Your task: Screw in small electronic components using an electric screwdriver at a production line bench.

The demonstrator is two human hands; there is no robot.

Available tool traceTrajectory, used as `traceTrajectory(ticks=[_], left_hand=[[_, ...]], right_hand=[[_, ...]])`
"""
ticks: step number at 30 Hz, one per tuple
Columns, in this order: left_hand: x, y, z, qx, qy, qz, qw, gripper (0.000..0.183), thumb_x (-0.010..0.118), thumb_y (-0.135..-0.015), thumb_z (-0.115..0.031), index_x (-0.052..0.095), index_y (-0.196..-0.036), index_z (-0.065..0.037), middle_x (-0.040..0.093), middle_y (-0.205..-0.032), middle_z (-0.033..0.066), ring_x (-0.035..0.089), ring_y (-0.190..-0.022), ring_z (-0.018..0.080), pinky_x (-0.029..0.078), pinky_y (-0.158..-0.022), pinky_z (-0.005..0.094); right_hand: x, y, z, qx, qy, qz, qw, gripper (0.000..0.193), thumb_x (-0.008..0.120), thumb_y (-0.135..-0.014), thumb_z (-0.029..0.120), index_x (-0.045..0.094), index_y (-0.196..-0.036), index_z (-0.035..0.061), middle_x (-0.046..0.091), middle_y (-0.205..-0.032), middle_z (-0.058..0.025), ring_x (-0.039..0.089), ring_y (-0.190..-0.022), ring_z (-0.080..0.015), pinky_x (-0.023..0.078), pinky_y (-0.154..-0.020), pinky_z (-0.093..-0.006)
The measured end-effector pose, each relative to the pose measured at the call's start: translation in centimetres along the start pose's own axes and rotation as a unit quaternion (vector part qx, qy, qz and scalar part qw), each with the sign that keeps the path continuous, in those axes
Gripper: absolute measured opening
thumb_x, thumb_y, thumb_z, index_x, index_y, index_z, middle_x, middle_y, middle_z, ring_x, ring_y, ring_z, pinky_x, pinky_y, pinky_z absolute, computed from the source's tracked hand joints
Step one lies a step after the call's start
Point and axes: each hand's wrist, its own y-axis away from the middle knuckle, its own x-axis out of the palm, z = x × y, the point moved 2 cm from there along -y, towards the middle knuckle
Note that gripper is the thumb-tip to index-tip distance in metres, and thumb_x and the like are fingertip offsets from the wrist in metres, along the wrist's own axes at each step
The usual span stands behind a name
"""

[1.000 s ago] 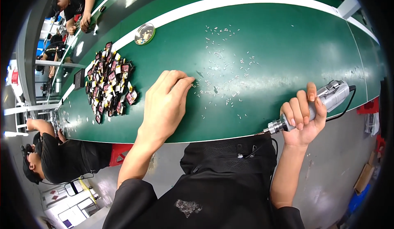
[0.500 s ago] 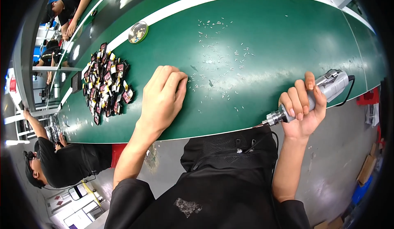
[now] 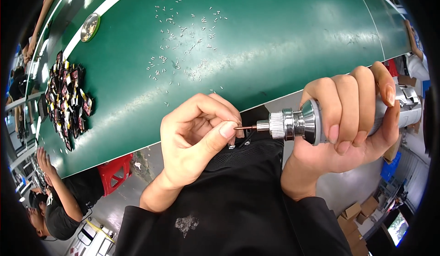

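Note:
My right hand (image 3: pixel 353 114) is wrapped round a silver electric screwdriver (image 3: pixel 316 120), held level above my lap with its bit toward the left. The thin dark bit (image 3: pixel 245 128) reaches the fingertips of my left hand (image 3: pixel 197 139). Thumb and forefinger of that hand are pinched at the bit's tip; whatever tiny piece is between them is hidden. Beyond both hands, many small thin silvery pieces (image 3: pixel 183 49), screw-like in shape, lie scattered over the green tabletop (image 3: pixel 284 36).
A heap of small black parts with yellow and white labels (image 3: pixel 68 100) lies at the left of the table. Behind it stands a round shallow dish (image 3: pixel 90 27) with a green rim. Another person (image 3: pixel 68 201) is at the lower left near a red stool (image 3: pixel 114 175). Cardboard boxes (image 3: pixel 355 214) stand lower right.
My right hand has brought the screwdriver inward and up. My left hand has left the tabletop beside the scattered pieces and come to the bit's tip. The view has shifted to the right.

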Motion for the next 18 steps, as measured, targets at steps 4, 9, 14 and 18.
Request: traceTrajectory(ticks=[4,9,14,18], left_hand=[[0.3,0.2,0.6,-0.005,0.085,-0.001,0.996,0.010,0.053,-0.092,-0.004,0.055,-0.089,0.005,0.058,-0.086,0.0148,0.057,-0.074,0.0154,0.046,-0.064,0.0266],[0.7,0.1,0.7,-0.009,0.075,0.000,0.997,0.014,0.050,-0.094,-0.007,0.056,-0.088,0.004,0.057,-0.084,0.0143,0.055,-0.072,0.0151,0.046,-0.063,0.0265],[0.6,-0.1,0.7,-0.014,0.057,0.009,0.998,0.015,0.051,-0.094,-0.007,0.056,-0.087,0.005,0.057,-0.084,0.0135,0.054,-0.070,0.0142,0.045,-0.063,0.0254],[0.4,0.2,0.3,0.000,-0.057,-0.031,0.998,0.007,0.056,-0.089,0.000,0.056,-0.083,0.005,0.058,-0.080,0.0120,0.053,-0.065,0.0140,0.044,-0.059,0.0259]], right_hand=[[0.0,0.3,0.0,-0.010,0.003,-0.025,1.000,0.013,0.054,-0.086,0.016,0.049,-0.091,0.0049,0.041,-0.053,0.0028,0.040,-0.039,-0.0085,0.039,-0.048,-0.0243],[-0.3,0.3,0.0,-0.010,0.008,-0.036,0.999,0.014,0.053,-0.086,0.017,0.049,-0.091,0.0047,0.041,-0.053,0.0032,0.040,-0.039,-0.0082,0.039,-0.049,-0.0243],[-0.4,0.3,-0.1,0.000,0.020,-0.031,0.999,0.014,0.053,-0.086,0.017,0.049,-0.091,0.0043,0.041,-0.053,0.0031,0.039,-0.039,-0.0080,0.039,-0.049,-0.0241],[-0.8,0.4,-0.4,0.010,0.032,-0.015,0.999,0.014,0.054,-0.087,0.016,0.050,-0.092,0.0037,0.041,-0.053,0.0031,0.040,-0.039,-0.0079,0.039,-0.048,-0.0242]])
